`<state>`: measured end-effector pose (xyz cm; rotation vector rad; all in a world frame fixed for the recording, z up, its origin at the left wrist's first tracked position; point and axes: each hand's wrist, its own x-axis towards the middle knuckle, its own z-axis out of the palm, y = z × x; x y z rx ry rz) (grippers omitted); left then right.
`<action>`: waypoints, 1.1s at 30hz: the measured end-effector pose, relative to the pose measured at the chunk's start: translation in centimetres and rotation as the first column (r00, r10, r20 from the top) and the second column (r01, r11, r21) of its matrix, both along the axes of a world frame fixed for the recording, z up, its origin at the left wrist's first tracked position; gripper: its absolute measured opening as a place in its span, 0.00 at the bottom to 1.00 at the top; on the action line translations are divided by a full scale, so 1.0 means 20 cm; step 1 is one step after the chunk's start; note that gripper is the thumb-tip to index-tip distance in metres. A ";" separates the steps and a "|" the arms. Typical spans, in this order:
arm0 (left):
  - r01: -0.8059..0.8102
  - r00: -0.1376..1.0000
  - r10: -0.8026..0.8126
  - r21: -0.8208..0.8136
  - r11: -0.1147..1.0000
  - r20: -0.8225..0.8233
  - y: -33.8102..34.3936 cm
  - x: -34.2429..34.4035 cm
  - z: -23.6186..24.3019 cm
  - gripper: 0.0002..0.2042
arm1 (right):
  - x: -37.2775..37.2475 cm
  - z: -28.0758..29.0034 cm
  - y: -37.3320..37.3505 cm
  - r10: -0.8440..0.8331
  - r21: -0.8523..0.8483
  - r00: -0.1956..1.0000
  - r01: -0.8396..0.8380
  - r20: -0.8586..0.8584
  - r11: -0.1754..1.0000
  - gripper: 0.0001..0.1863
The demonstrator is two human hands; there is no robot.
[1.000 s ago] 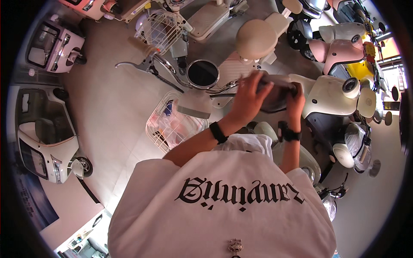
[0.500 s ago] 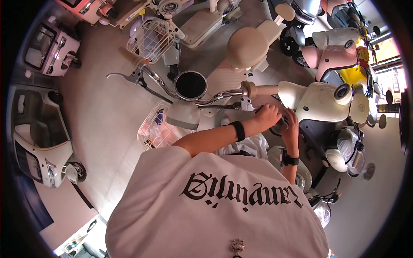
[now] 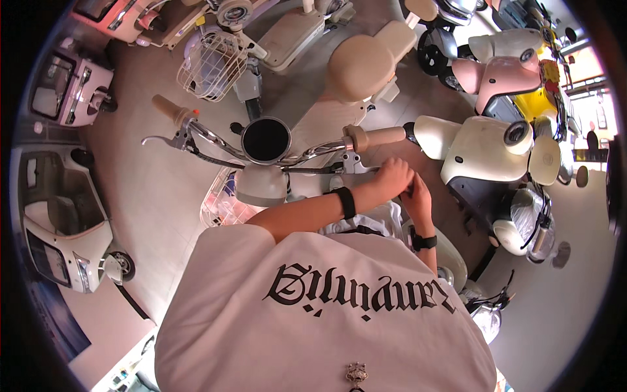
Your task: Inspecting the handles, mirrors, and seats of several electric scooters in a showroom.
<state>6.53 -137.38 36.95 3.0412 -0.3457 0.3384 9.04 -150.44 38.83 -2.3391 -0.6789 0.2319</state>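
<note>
Just below the right beige grip (image 3: 382,136) of a scooter's handlebar, my two hands meet. My left hand (image 3: 394,179), with a black band on its wrist, is closed, its fingers curled close to the tip of the silver brake lever (image 3: 359,168). Beside it on the right, my right hand (image 3: 417,198), a black watch on its wrist, is closed with its fingertips against the left one. A small dark thing shows between them, mostly hidden. The handlebar carries a round dark dial (image 3: 266,140), a pale headlight (image 3: 261,185) and a left brake lever (image 3: 160,141).
A white wire basket (image 3: 219,204) hangs in front of the headlight. The scooter's round beige seat (image 3: 360,68) lies beyond the bar. Cream (image 3: 486,151) and pink (image 3: 503,78) scooters stand close on the right. Small three-wheelers or cars (image 3: 68,222) line the left.
The handlebar, dial and both hands have shifted left in the view as it turned slightly. My right hand has drawn in closer to the left, covering more of the dark thing.
</note>
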 end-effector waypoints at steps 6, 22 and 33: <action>0.114 0.993 -0.113 -0.255 0.960 0.018 -0.11 0.05 0.03 0.12 | 0.10 0.22 -0.17 0.034 -0.298 0.999 -0.041 -0.028 0.954 0.11; -0.304 0.948 0.319 -0.299 0.905 0.002 0.73 -0.39 0.66 0.25 | 0.10 0.62 0.70 0.620 -0.174 0.709 -0.600 0.336 0.781 0.31; -0.316 0.947 0.313 -0.029 0.948 -0.073 0.34 0.01 0.31 0.27 | 0.34 0.27 0.35 0.422 0.001 0.889 -0.429 0.178 0.903 0.38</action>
